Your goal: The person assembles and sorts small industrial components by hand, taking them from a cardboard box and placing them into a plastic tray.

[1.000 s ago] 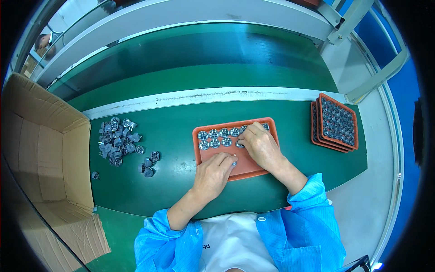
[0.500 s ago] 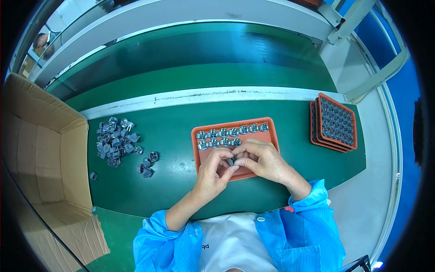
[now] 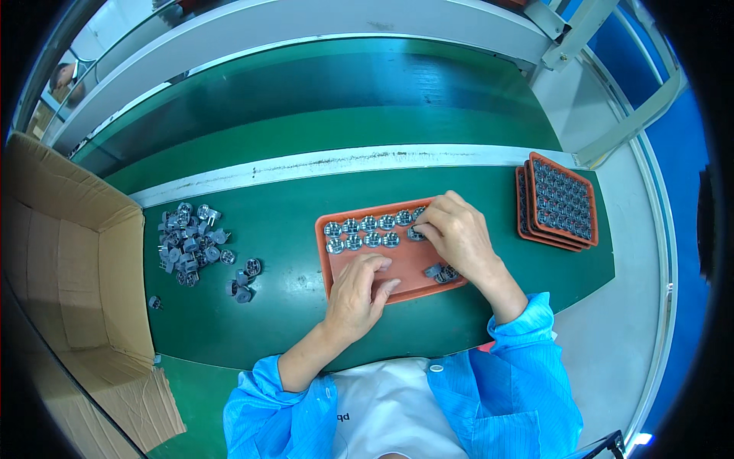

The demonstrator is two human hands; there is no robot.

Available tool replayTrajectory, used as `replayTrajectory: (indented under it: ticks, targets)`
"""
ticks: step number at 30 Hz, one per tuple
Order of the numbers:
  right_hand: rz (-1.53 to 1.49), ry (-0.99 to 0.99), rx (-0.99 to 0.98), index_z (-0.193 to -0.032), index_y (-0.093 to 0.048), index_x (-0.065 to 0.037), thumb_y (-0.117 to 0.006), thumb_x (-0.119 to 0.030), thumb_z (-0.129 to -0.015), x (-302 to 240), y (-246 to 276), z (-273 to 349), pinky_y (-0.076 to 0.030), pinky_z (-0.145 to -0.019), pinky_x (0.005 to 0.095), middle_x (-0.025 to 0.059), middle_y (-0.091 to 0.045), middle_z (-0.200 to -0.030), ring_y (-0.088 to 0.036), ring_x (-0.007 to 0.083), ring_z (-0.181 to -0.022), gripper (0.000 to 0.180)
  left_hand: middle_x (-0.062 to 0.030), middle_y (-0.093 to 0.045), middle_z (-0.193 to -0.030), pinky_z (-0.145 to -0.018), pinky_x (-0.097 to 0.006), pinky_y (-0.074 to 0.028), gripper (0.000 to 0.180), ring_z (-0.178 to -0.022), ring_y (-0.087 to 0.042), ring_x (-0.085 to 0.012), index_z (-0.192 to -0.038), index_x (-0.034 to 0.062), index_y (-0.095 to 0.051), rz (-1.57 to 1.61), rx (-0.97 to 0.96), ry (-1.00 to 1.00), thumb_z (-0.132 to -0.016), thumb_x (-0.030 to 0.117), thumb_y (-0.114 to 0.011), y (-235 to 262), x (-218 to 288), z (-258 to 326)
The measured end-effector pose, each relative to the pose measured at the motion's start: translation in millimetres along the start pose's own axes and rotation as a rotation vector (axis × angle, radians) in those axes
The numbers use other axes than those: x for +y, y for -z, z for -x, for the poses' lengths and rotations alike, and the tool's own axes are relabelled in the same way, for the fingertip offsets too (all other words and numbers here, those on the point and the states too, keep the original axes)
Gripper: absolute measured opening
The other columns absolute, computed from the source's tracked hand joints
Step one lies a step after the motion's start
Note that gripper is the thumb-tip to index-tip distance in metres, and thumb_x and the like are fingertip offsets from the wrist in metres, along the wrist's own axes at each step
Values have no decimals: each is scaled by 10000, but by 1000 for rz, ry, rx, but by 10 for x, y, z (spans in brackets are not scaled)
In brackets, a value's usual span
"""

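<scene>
Your left hand rests flat, fingers loosely spread and holding nothing, on the orange tray at the middle of the green bench. Your right hand pinches a small grey part in the tray's second row. Loose grey parts lie well apart, left.

Matt orange plastic tray, glinting, probably metal, small parts, smooth green mat, rough cardboard box.

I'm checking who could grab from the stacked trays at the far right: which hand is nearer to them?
Right. The right hand rests on the orange tray, closer to the stacked trays; the left hand lies farther left.
</scene>
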State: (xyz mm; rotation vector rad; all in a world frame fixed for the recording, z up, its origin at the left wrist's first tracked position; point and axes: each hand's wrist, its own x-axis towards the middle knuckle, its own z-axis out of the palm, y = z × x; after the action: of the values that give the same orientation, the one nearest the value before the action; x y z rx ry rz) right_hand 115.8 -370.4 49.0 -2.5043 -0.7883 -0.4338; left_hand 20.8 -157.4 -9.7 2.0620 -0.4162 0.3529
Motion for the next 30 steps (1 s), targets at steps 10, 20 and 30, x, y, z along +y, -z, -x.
replayTrajectory:
  ticks: [10, 20, 30]
  targets:
    - [-15, 5, 14, -913, -744, -51, -825, -159, -824, 30, 28, 95, -545, -828, 437, 87, -698, -904, -679, 303, -939, 161, -132, -721, -1221, -961, -448, -546, 383, -1120, -684, -344, -1207, 30, -669, -128, -175, -104, -880, 158, -822, 32, 4, -79]
    - [-392, -290, -392, -1159, -687, 25, -871, -98, -807, -113, 179, 567, -610, -872, 437, 193, -727, -1064, -749, 350, -983, 416, -131, -690, -1293, -986, -475, -542, 519, -1183, -675, -349, -1343, 64, -617, -42, -265, -119, -882, 173, -830, -93, 212, -209]
    - [-609, -296, -366, -949, -764, 18, -793, -81, -907, -143, -69, 451, -598, -770, 391, 159, -756, -961, -755, 296, -878, 111, -133, -694, -1186, -911, -444, -569, 368, -1100, -683, -350, -1160, 45, -622, -3, -285, -17, -848, 16, -816, 53, -28, -100]
